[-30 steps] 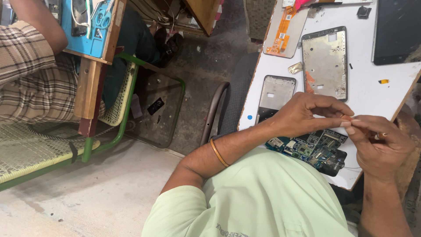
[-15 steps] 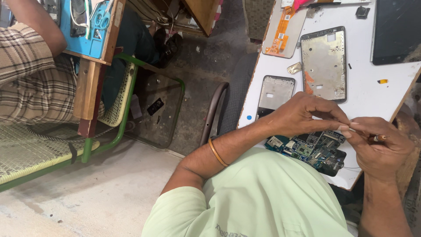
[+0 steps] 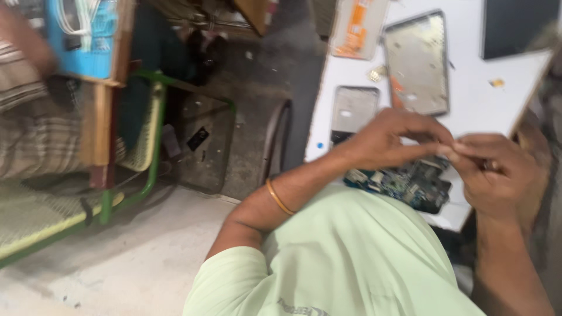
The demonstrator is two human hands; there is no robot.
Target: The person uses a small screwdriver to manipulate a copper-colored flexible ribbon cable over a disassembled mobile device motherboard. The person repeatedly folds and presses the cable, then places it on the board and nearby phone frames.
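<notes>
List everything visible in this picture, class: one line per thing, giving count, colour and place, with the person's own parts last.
white table: 1, white, upper right
circuit board: 1, blue-green, table's near edge, under the hands
large metal frame: 1, silver, table centre
small frame: 1, grey, left of it
orange panel: 1, orange, table top
dark slab: 1, black, top right
green chair: 1, green, left
bangle: 1, gold, left wrist
left hand: fingertips meeting the right's
right hand: above board; blurred
</notes>
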